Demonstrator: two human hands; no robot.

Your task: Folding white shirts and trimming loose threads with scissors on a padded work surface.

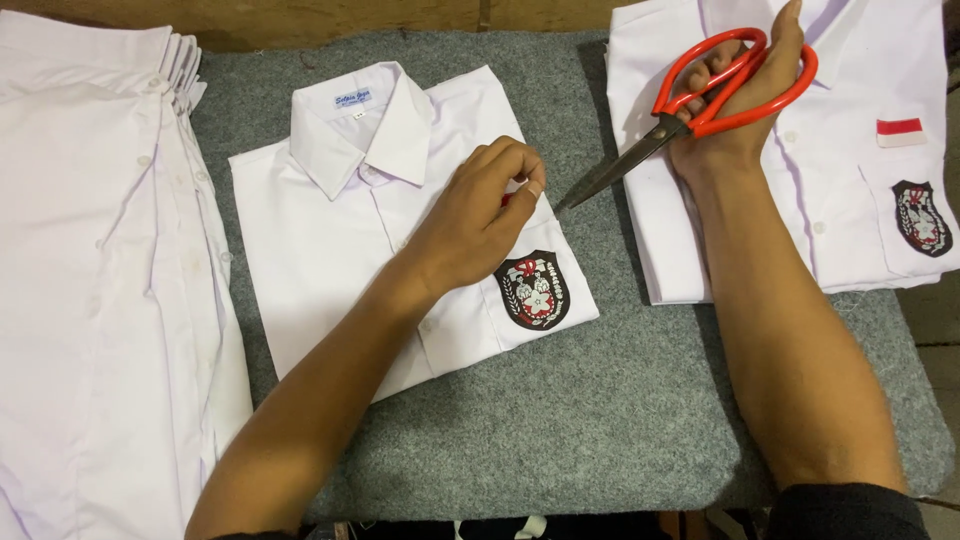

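grey felt mat, wooden surface behind

1. Scissors: glossy red plastic handles; dull dark metal blades.
2. Folded shirt: smooth, matt white woven cloth; small plastic buttons.
3. Badge: embroidered black patch, slight thread sheen.
4. Mat: grey felt, coarse and fuzzy.
5. Shirt stack: smooth white cloth, faintly creased.
6. Table edge: matt brown wood.

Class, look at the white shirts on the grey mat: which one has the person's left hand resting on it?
The middle folded shirt, collar up: the left hand pinches above its badge. The right shirt lies under the scissors hand.
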